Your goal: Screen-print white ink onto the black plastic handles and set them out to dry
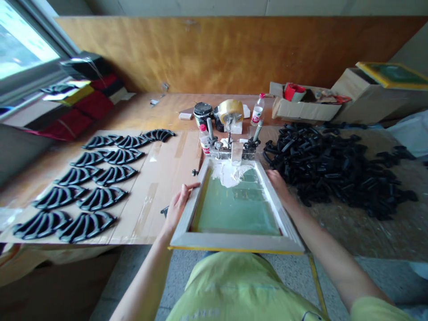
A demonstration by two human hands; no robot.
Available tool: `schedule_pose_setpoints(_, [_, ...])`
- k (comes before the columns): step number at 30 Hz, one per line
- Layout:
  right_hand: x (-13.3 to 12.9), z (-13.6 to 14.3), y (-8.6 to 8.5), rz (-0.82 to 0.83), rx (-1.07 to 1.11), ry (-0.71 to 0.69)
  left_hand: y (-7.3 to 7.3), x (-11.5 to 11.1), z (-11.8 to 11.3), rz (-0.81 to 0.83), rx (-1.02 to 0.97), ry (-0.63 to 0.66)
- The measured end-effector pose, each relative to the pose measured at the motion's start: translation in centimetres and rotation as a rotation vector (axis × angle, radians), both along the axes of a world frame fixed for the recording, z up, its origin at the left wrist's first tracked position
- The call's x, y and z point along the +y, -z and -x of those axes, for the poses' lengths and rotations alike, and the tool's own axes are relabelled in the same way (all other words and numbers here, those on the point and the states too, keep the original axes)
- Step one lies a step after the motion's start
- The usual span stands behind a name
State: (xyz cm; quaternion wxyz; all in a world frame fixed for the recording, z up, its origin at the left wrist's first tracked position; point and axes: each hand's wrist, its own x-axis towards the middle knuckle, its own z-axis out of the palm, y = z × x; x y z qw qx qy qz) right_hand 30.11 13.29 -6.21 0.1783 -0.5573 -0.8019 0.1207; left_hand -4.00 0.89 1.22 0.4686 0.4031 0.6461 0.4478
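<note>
The screen-printing frame [236, 241] is placed directly before the person's body, between black fan-shaped pieces [102, 199] on the left and a heap of black parts [334, 167] on the right. Its rails are judged to be stiff and of moderate weight; they are best taken by both long sides. The left rail is touched by the left hand [177, 207], the right rail by the right hand [278, 185]; since the fingers are partly hidden, it cannot be told whether they are closed around it. The near rail is grey, with a yellow lower edge. The green mesh [230, 211] is probably delicate and should not be pressed. Toward its far end, white paste [229, 174] is smeared, presumably slippery. Beyond this, the far rail is met by a metal clamp [217, 154], by which some weight is likely carried.
</note>
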Motion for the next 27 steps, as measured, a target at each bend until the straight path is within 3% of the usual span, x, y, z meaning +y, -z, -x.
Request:
schedule_pose_setpoints(3, [2.5,1.4,-2.4,-0.155,0.061,0.085,4.2,-1.3,0.4,0.117,-0.027,0.057])
schedule_pose_setpoints(6, [4.4,6.0,-4.2,-0.24,0.042,-0.077,8.3,-1.4,0.4,0.136,-0.072,0.062])
schedule_pose_setpoints(9, [4.9,10.0,-4.4,-0.099,-0.133,-0.215,10.5,-1.3,0.3,0.145,-0.054,0.061])
schedule_pose_setpoints(14, [1.4,11.6,-2.9,-0.04,-0.335,-0.269,10.9,-1.5,0.3,0.162,-0.04,0.05])
schedule_pose_setpoints(18, [-2.4,10.3,-3.0,-0.094,-0.359,-0.535,10.6,-1.6,0.1,0.151,-0.008,0.039])
schedule_pose_setpoints(22, [-2.3,8.9,-4.0,-0.072,-0.234,-0.742,10.5,-1.6,0.0,0.144,0.015,0.048])
schedule_pose_setpoints(27, [-1.4,9.3,-2.7,-0.171,-0.094,-0.52,10.8,-1.6,0.2,0.132,0.005,0.07])
